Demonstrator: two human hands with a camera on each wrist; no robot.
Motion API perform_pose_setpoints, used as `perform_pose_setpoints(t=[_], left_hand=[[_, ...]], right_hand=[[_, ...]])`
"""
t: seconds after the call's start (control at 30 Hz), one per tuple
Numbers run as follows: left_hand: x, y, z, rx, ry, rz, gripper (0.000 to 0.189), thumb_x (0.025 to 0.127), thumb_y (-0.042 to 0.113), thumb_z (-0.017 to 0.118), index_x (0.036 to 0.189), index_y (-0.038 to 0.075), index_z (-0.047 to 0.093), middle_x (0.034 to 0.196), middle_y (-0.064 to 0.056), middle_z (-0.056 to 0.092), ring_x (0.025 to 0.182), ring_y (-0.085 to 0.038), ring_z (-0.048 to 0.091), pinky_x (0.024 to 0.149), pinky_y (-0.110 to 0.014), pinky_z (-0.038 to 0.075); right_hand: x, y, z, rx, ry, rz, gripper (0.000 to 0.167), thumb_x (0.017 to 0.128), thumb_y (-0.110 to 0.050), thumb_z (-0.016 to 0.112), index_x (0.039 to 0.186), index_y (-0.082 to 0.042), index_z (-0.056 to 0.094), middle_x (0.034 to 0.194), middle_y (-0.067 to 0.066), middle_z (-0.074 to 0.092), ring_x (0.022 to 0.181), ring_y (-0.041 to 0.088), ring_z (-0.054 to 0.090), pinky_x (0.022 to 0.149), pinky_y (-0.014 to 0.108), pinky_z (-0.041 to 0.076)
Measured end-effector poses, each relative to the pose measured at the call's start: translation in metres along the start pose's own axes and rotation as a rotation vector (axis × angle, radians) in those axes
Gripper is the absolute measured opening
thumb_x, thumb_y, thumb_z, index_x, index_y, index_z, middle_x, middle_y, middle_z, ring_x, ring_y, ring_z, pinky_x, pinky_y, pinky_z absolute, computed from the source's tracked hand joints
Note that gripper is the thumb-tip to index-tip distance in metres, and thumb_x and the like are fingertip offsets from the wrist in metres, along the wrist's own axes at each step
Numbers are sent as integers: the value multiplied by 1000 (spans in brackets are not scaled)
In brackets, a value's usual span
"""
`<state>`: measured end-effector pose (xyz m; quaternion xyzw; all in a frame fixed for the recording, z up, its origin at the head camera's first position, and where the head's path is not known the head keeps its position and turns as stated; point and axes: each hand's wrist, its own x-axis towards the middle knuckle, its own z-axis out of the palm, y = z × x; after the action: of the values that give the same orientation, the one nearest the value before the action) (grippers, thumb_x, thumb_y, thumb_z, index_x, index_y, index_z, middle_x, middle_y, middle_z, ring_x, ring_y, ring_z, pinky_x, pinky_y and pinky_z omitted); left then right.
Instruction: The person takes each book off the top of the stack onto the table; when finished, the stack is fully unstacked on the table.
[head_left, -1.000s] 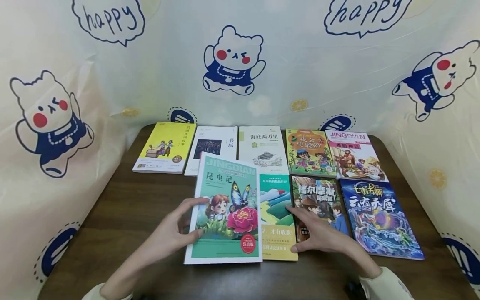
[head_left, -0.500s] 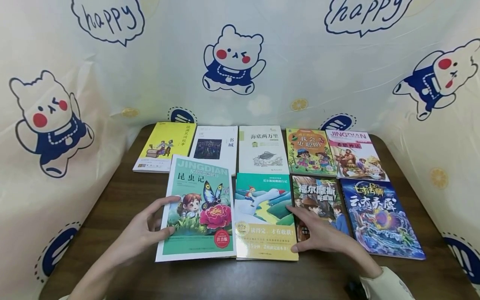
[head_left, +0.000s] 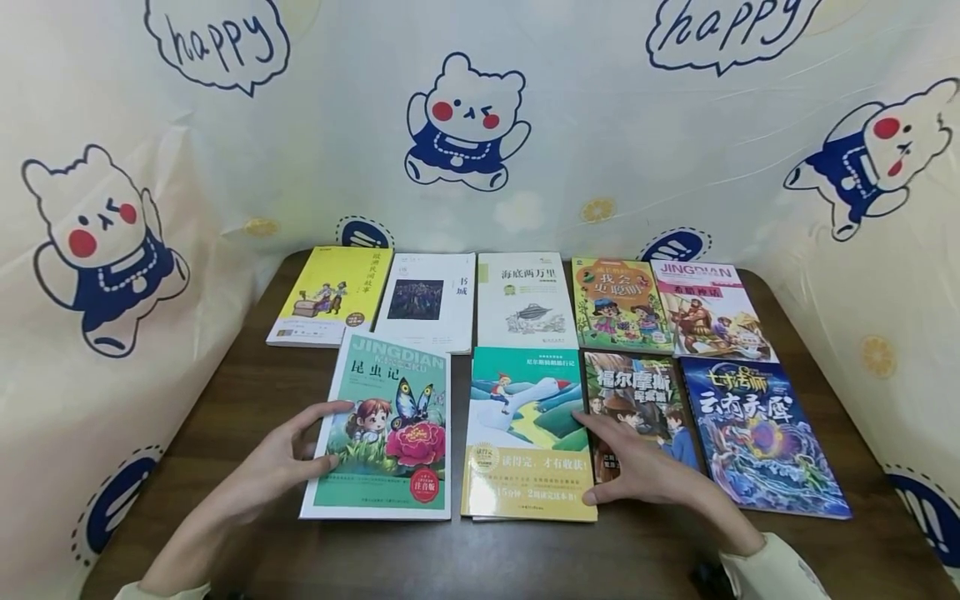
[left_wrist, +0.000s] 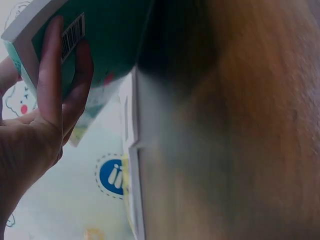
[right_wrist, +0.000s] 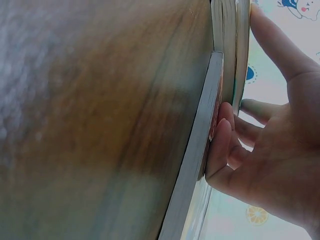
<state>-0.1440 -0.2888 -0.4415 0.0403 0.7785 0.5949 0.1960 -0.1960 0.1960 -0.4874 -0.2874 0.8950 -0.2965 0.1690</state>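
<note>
My left hand (head_left: 288, 462) holds a green-covered children's book (head_left: 390, 392) by its left edge, thumb on the cover. In the left wrist view, its fingers (left_wrist: 50, 85) lie under the book's back cover (left_wrist: 110, 35) beside a barcode. The book is lifted off the table and slightly tilted. To its right lies a teal and yellow book (head_left: 525, 467) on top of others, whose page edges (right_wrist: 230, 55) show in the right wrist view. My right hand (head_left: 645, 475) rests against this stack's right edge with thumb and forefinger, its other fingers over a dark-covered book (head_left: 611, 387).
Behind stand a row of flat books: yellow (head_left: 330, 292), white (head_left: 420, 333), white and olive (head_left: 528, 292), orange and green (head_left: 622, 308) and pink-titled (head_left: 712, 317). A blue book (head_left: 765, 433) lies far right. Brown table (head_left: 202, 433) shows at left; a patterned cloth (head_left: 315, 125) hangs behind.
The green book has moved left with my left hand, off the teal and yellow book, then down towards me. More of the teal and yellow cover shows. My right hand stays in place.
</note>
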Motion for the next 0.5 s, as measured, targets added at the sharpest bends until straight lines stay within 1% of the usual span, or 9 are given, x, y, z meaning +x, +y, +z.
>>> perform_pose_setpoints(t=[0.07, 0.17, 0.23, 0.37, 0.43, 0.5], left_hand=[[4, -5, -1, 3, -7, -16, 74, 88, 8, 67, 150, 5, 25, 127, -31, 47, 90, -30, 67, 72, -39, 57], [9, -10, 0, 12, 1, -43, 74, 88, 8, 68, 149, 7, 27, 131, -30, 43, 91, -30, 65, 71, -39, 56], [14, -12, 1, 34, 8, -55, 73, 87, 9, 69, 149, 9, 29, 136, -29, 38, 92, -29, 64, 71, -39, 56], [22, -17, 5, 113, 20, -66, 71, 86, 9, 70, 147, 10, 34, 142, -29, 30, 93, -28, 62, 69, -38, 55], [26, -19, 7, 162, 29, -62, 70, 85, 8, 71, 146, 9, 36, 144, -29, 28, 97, -29, 60, 69, -37, 54], [29, -20, 8, 213, 45, -60, 69, 84, 7, 71, 145, 8, 39, 146, -29, 27, 103, -32, 56, 70, -38, 54]], right_hand=[[0, 0, 0, -4, -1, 3, 105, 72, -59, 76, 154, -17, 24, 154, 19, 27, 132, 45, 34, 83, 61, 44], [0, 1, 0, -3, -2, 14, 105, 72, -59, 76, 154, -19, 24, 154, 18, 26, 130, 44, 36, 83, 60, 45], [0, 1, 0, -3, 0, 17, 105, 71, -59, 76, 154, -19, 24, 154, 18, 26, 128, 43, 39, 82, 58, 46], [0, 1, 0, 0, 0, 12, 105, 72, -59, 76, 154, -19, 24, 154, 17, 26, 129, 42, 39, 82, 57, 46], [0, 1, 0, 6, 0, 5, 105, 73, -58, 76, 154, -18, 24, 154, 18, 26, 126, 41, 42, 80, 56, 46], [0, 1, 0, 11, -1, 1, 104, 73, -57, 77, 154, -18, 24, 154, 19, 26, 125, 41, 42, 80, 57, 46]])
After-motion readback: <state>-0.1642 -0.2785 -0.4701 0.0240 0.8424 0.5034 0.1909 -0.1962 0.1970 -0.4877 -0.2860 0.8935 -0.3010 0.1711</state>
